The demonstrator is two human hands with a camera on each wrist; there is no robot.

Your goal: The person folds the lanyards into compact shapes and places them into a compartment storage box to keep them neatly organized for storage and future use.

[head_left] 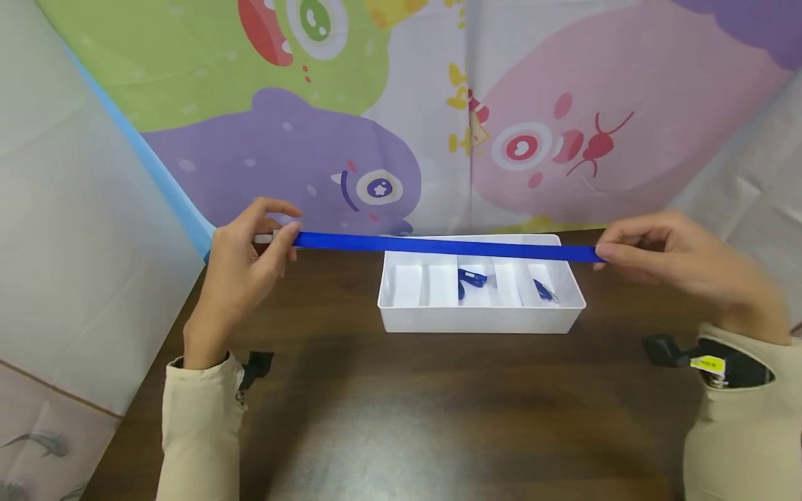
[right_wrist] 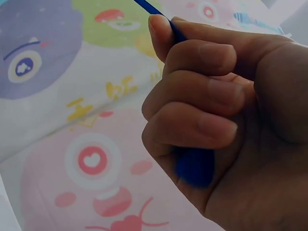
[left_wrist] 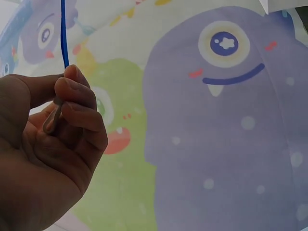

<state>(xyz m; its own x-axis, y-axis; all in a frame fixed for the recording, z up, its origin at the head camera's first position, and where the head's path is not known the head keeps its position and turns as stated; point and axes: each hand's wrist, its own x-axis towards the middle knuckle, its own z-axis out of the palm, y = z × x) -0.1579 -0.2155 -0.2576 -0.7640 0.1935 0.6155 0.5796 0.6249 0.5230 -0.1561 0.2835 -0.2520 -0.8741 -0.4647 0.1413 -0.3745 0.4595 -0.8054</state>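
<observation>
A flat blue lanyard [head_left: 438,247] is stretched nearly level between my two hands, above the back of the table. My left hand [head_left: 244,257] pinches its left end between thumb and fingers. A pale clip [left_wrist: 52,119] at that end hangs inside the left palm in the left wrist view. The other end is pinched by my right hand [head_left: 677,254]. In the right wrist view, more blue strap [right_wrist: 195,166] shows below the curled fingers, against the palm. Behind and below the lanyard stands a white divided box [head_left: 482,320].
Two small dark-blue items lie in the box: one with a light tip [head_left: 473,278] in a middle compartment, another with a metallic end [head_left: 544,289] at the right. The brown table [head_left: 388,417] meets a cartoon-printed cloth [head_left: 438,174] at the back. White cloth [head_left: 94,209] hangs at the left.
</observation>
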